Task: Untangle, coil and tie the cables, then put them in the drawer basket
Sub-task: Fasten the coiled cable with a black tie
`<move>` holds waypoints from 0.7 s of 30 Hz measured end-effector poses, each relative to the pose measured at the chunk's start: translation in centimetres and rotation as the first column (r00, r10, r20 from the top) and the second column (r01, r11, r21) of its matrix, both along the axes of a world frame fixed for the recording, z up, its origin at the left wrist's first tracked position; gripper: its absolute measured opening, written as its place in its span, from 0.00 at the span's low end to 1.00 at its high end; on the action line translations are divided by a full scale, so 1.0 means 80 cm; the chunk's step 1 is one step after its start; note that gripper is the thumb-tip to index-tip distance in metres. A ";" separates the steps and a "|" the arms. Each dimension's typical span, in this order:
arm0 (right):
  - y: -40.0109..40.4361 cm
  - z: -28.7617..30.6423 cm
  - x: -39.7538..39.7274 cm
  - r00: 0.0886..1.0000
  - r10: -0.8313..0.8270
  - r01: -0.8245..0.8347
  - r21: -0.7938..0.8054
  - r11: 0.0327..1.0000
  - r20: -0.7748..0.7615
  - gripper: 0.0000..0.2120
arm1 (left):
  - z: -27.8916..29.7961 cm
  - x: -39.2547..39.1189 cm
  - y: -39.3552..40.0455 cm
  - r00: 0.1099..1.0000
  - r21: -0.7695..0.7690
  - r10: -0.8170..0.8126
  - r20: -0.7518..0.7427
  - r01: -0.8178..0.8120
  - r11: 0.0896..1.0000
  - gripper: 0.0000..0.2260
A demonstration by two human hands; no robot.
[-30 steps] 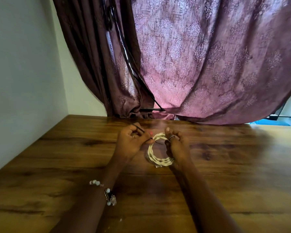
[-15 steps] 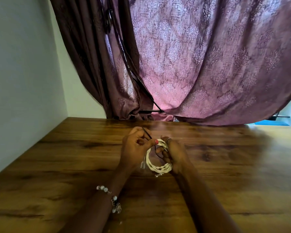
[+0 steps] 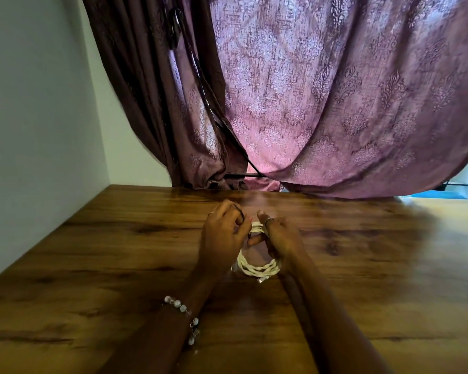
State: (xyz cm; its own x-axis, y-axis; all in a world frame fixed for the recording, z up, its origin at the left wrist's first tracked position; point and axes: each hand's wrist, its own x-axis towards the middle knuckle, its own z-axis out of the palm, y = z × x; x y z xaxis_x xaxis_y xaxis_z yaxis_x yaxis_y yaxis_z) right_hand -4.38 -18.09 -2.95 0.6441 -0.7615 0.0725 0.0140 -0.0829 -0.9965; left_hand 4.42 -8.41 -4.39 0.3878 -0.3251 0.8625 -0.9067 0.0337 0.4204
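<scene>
Two hands grip coiled cable over wooden table, purple curtain behind

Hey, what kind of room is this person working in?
Probably a room in a home, not a workshop: a patterned purple curtain hangs behind a brown wood-grain table set into a plain white wall corner, where both hands tie a coiled white cable.

Wooden table, dark grain streaks, meets a pale wall on the left. Mauve patterned curtain hangs behind the far edge, gathered in darker folds at left. Black rod runs diagonally down the folds. Blue surface shows at far right under the curtain.
</scene>
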 end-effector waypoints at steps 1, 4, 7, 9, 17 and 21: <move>-0.002 -0.001 0.001 1.000 -0.007 0.007 -0.010 1.000 -0.014 0.23 | 0.000 -0.001 -0.001 0.998 -0.006 -0.021 -0.051 0.021 1.000 0.09; -0.009 -0.007 0.004 0.999 -0.043 0.044 0.037 0.998 -0.018 0.22 | -0.001 -0.004 -0.002 0.958 -0.021 -0.084 -0.275 0.082 0.996 0.10; -0.012 -0.009 0.006 0.996 -0.087 0.084 0.149 0.985 0.015 0.14 | -0.005 -0.001 -0.003 0.892 0.014 -0.070 -0.447 0.085 0.996 0.11; -0.013 -0.012 0.008 0.995 -0.084 0.072 0.201 0.977 0.052 0.09 | -0.007 0.002 -0.003 0.862 0.055 -0.049 -0.504 0.088 0.995 0.12; -0.013 -0.015 0.006 0.988 0.024 -0.060 0.236 0.970 0.152 0.07 | -0.009 0.006 -0.003 0.740 -0.064 -0.196 -0.644 0.203 0.977 0.04; -0.005 -0.013 0.007 0.983 0.042 -0.079 0.212 0.974 0.176 0.07 | 0.005 -0.003 0.001 0.591 -0.212 -0.292 -0.752 0.202 0.956 0.06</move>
State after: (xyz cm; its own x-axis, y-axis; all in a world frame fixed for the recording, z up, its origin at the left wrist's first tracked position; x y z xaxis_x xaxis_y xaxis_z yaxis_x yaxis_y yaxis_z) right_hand -3.79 -18.48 -4.02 0.6819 -0.7311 0.0214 0.1828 0.1419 -0.9729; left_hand 4.14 -8.36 -3.97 0.8374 -0.4467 0.3150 -0.2002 0.2856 0.9372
